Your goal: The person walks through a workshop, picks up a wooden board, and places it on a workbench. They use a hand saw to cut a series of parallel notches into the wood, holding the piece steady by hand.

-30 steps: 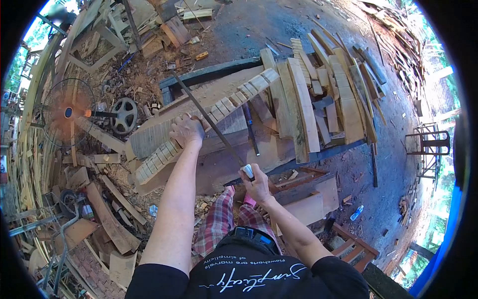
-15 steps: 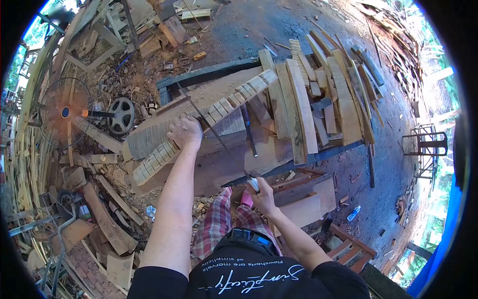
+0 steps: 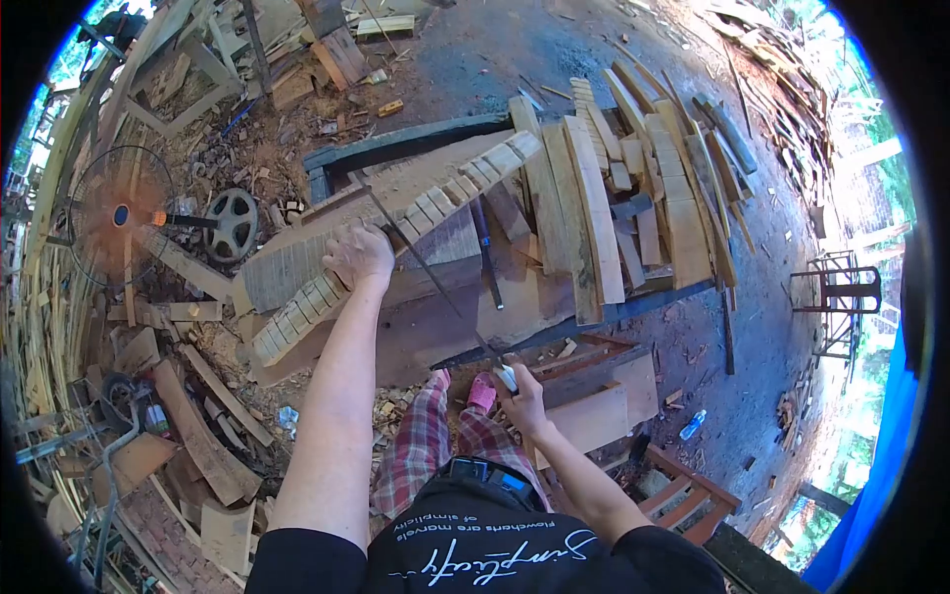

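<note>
My left hand (image 3: 358, 255) is closed over a long wooden piece (image 3: 297, 319) with a row of notches cut across it, pressing it down on the workbench. My right hand (image 3: 522, 398) grips the pale handle (image 3: 507, 377) of a handsaw. Its long, thin saw blade (image 3: 421, 262) runs away from me across the notched piece, just right of my left fingers. Under the notched piece lies a wide grey board (image 3: 282, 277). A dark bar with a blue part (image 3: 487, 252) lies right of the blade.
Curved and straight planks (image 3: 594, 213) are piled on the bench's right side. A fan (image 3: 124, 213) and a spoked wheel (image 3: 231, 226) stand at left among offcuts. A metal-framed chair (image 3: 839, 290) is far right. A plastic bottle (image 3: 693, 425) lies on the floor.
My right hand has drawn the saw slightly back toward me. My left hand keeps its hold on the notched piece, and the whole view has shifted a little.
</note>
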Action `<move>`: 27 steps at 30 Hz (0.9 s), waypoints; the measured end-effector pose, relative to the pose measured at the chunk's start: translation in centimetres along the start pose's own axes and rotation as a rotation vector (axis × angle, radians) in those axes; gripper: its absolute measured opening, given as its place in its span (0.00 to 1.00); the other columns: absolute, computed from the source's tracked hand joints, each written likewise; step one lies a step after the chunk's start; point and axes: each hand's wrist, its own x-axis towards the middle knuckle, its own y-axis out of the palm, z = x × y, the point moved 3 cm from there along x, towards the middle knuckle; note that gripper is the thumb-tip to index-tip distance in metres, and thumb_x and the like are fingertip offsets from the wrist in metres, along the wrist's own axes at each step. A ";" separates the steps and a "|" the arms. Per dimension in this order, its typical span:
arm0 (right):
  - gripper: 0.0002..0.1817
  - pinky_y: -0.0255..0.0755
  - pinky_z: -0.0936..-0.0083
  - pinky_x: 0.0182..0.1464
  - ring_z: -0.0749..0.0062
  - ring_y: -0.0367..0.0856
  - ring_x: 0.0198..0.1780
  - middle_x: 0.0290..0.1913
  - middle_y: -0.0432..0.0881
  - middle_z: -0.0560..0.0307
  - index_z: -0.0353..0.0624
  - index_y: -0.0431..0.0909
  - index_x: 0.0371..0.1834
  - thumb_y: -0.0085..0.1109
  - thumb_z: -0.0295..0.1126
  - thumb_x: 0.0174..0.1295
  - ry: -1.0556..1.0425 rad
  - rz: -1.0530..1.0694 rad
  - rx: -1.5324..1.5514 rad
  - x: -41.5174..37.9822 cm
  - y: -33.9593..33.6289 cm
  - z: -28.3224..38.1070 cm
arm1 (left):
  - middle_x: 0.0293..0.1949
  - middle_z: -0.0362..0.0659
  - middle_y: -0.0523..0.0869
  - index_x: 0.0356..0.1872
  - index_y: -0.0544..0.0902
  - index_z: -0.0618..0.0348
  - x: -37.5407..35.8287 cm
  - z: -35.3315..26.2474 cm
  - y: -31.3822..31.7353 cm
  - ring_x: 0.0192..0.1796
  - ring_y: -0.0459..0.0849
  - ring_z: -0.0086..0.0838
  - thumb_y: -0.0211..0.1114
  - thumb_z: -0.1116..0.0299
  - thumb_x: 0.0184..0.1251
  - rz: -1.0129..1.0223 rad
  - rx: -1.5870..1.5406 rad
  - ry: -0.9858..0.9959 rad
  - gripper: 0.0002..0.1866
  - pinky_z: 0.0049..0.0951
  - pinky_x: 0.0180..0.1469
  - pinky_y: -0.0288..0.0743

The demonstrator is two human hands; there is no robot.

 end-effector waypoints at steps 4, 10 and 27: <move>0.10 0.69 0.59 0.32 0.42 0.77 0.32 0.29 0.75 0.44 0.41 0.71 0.35 0.63 0.32 0.61 0.038 -0.013 -0.006 2.5 1.2 1.6 | 0.48 0.46 0.82 0.45 0.83 0.53 0.0 0.2 0.1 0.54 0.76 0.42 0.52 0.58 0.65 -0.020 -0.018 0.048 0.16 0.47 0.53 0.63; 0.11 0.69 0.57 0.34 0.40 0.76 0.35 0.30 0.76 0.43 0.40 0.70 0.36 0.62 0.34 0.61 -0.018 0.019 -0.116 9.0 3.5 4.6 | 0.48 0.46 0.81 0.47 0.83 0.53 -0.1 0.4 0.3 0.55 0.76 0.43 0.52 0.58 0.65 0.001 -0.053 0.046 0.17 0.48 0.54 0.63; 0.13 0.72 0.71 0.32 0.66 0.80 0.29 0.29 0.79 0.52 0.41 0.78 0.43 0.68 0.28 0.56 0.296 -0.015 -0.193 -16.6 -15.5 -1.8 | 0.49 0.48 0.80 0.42 0.81 0.53 -0.1 0.2 0.0 0.55 0.76 0.44 0.51 0.57 0.65 0.005 -0.064 0.055 0.15 0.52 0.55 0.63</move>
